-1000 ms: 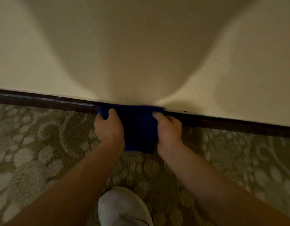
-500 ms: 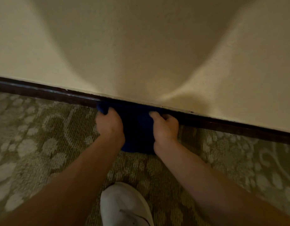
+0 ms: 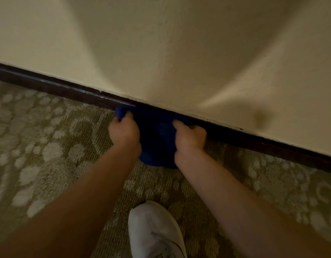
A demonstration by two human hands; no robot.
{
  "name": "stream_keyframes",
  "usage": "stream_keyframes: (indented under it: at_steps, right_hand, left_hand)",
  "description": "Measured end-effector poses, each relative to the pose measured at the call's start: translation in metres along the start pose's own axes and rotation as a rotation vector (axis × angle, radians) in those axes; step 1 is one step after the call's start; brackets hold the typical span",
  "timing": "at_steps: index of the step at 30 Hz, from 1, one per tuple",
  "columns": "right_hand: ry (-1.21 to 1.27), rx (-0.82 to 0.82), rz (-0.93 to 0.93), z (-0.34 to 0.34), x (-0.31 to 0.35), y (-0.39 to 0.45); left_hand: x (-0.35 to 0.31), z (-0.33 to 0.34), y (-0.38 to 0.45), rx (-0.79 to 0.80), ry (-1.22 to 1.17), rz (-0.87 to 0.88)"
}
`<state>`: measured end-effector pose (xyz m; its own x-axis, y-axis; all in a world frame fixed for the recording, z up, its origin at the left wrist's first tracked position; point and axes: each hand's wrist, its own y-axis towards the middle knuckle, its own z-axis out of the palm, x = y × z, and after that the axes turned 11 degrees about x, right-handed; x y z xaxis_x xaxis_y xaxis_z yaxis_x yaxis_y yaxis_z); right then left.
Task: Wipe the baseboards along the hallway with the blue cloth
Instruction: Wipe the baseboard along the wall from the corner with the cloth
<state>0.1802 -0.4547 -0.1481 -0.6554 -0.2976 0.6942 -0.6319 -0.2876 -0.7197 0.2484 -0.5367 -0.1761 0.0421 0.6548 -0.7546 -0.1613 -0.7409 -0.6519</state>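
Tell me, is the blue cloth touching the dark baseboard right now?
Touching. In the head view the blue cloth has its upper edge against the baseboard, with no gap. The left hand and right hand each grip a side of it.

A cream textured wall (image 3: 179, 43) fills the upper part of the view, crossed by broad soft shadows, with a small dark smudge (image 3: 260, 118) low on its right side. Below the wall lies an olive carpet (image 3: 49, 146) patterned with pale rounded blotches and curling motifs. The toe of a white sneaker (image 3: 153, 231) rests on the carpet, well clear of the wall.
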Motion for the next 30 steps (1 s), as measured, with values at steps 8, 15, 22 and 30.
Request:
stream_keyframes:
  at_steps: [8, 15, 22, 30]
  right_hand:
    - [0.107, -0.021, 0.060, -0.017, -0.009, 0.002]
    - [-0.057, 0.307, 0.172, 0.028, 0.001, -0.002]
    - [0.050, 0.225, 0.224, 0.063, -0.008, -0.004]
    - [0.106, 0.087, -0.007, 0.031, -0.012, -0.027]
  left_hand:
    - [0.004, 0.001, -0.003, 0.083, 0.132, 0.013]
    - [-0.044, -0.052, 0.016, -0.134, 0.142, 0.117]
    - [-0.048, -0.060, 0.048, -0.115, 0.230, 0.097]
    - [-0.030, -0.053, 0.025, 0.145, 0.262, 0.184]
